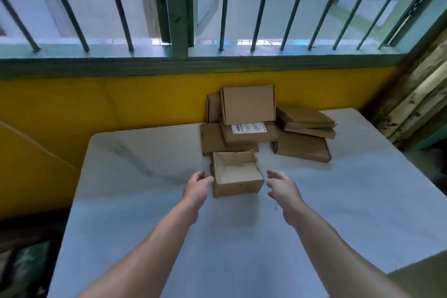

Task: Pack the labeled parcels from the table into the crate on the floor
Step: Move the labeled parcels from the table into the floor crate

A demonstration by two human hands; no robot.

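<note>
A small brown cardboard parcel (235, 175) sits on the white table (135, 176), nearest to me. My left hand (197, 185) is at its left side, fingers apart, thumb close to or touching the box edge. My right hand (280, 185) hovers open a short way off its right side. Behind it lies a pile of brown parcels: one with a white label (249, 129), one leaning upright against the wall (248, 104), and flat ones to the right (303, 146). The crate is not in view.
The table stands against a yellow wall (72, 104) under a barred window (169, 7). A stack of flat parcels (306, 120) lies at the back right. Dark floor and clutter show at the lower left (24, 261). The table's right edge runs near a weathered post (416, 99).
</note>
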